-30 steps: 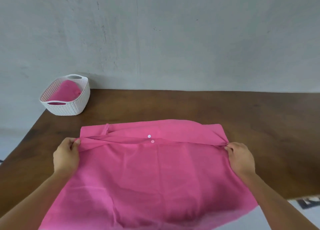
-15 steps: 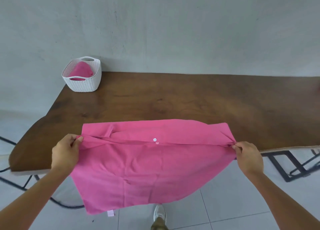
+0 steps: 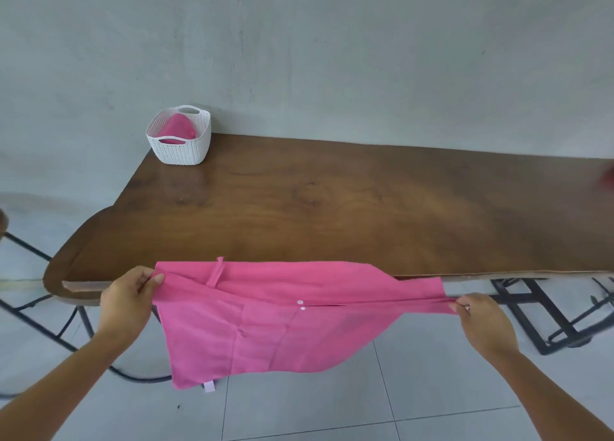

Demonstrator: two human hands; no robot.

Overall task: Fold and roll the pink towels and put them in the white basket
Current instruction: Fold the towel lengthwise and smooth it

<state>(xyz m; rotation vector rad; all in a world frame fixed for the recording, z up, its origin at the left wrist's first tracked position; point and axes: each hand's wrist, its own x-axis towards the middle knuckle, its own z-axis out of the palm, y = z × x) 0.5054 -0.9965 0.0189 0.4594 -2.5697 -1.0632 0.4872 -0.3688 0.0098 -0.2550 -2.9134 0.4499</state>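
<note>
A pink towel is stretched between my hands at the table's near edge. Its far strip lies on the wood, and the rest hangs below the edge over the floor. My left hand pinches the towel's left corner. My right hand pinches the right corner, pulled out past the table edge. Two small white snaps sit near the towel's middle fold. The white basket stands at the table's far left corner with a rolled pink towel inside it.
The long brown wooden table runs along a grey wall. Black metal frames stand under it at right and left. Pale floor tiles lie below. A blurred red shape shows at the far right edge.
I have stepped back and pulled the towel toward me, so most of it now hangs off the table edge. My right hand has drawn its corner lower and further right.
</note>
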